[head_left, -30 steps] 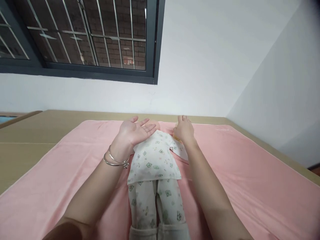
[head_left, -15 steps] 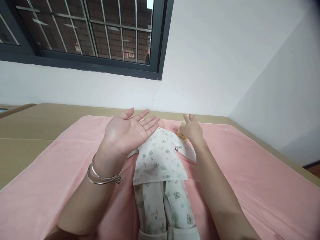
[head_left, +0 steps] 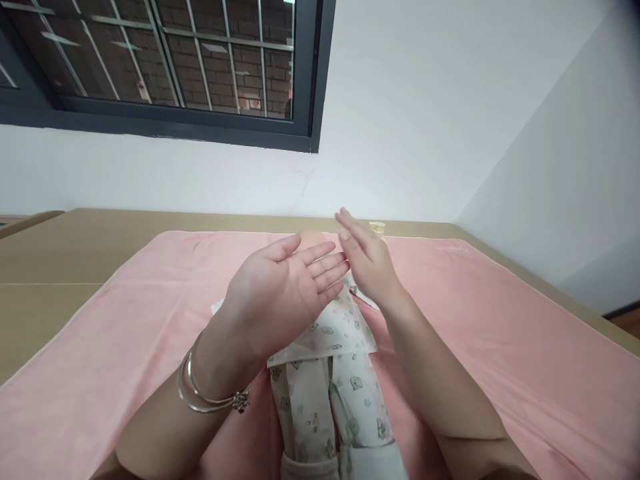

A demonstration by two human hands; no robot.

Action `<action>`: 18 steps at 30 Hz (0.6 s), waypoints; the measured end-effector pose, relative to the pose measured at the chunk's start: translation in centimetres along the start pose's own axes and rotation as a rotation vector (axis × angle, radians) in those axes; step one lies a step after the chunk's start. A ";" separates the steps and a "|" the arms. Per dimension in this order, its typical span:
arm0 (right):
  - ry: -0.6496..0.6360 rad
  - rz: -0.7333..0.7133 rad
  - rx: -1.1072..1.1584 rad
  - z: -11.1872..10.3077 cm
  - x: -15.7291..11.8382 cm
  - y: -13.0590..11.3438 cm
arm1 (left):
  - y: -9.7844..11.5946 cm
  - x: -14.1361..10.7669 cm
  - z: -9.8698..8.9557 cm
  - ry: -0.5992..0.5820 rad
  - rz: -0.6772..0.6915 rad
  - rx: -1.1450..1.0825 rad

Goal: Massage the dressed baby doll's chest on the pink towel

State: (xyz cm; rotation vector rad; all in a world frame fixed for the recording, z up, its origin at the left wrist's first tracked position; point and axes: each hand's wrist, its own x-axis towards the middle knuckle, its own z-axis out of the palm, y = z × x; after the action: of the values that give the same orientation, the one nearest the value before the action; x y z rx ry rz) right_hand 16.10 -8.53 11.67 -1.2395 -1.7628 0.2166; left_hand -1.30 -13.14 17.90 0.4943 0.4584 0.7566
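Observation:
My left hand (head_left: 287,290) is held palm up with its fingers stretched out and nothing on it; two silver bangles (head_left: 213,393) circle that wrist. Beside its fingertips is my right hand (head_left: 369,261), fingers straight and close together, its palm turned toward the left hand. Below both hands lies what looks like a baby doll in a white printed top (head_left: 330,333) and matching trousers (head_left: 305,407). Its rounded head (head_left: 313,239) shows only in part past my left hand. Behind my right hand stands a pale yellowish container (head_left: 377,229), of which just the top is visible.
A pink cloth (head_left: 125,320) covers most of the tan surface (head_left: 55,247) under the doll. At the back rises a white wall (head_left: 400,113) with a dark-framed, barred window (head_left: 200,127). Another wall (head_left: 565,167) closes the right side.
My hands have come together: the left moved right and slightly nearer, the right moved left. The yellowish container, beside my right hand before, now shows only its top beyond that hand.

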 end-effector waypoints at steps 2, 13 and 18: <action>-0.035 -0.034 -0.014 0.9 -1.7 -2.4 | -0.6 -0.1 0.5 -0.040 0.019 -0.004; -0.241 -0.392 0.093 1.1 -9.7 -10.1 | -1.2 0.4 1.1 0.226 0.527 0.158; -0.206 -0.296 0.175 0.1 -7.1 -7.8 | -5.0 -0.1 1.2 0.193 0.597 0.320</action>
State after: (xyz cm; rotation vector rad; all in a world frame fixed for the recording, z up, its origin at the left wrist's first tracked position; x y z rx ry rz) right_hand 11.35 -17.90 12.11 -0.8434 -2.0320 0.3279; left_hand 1.93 -16.70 15.98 0.8821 0.6258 1.3225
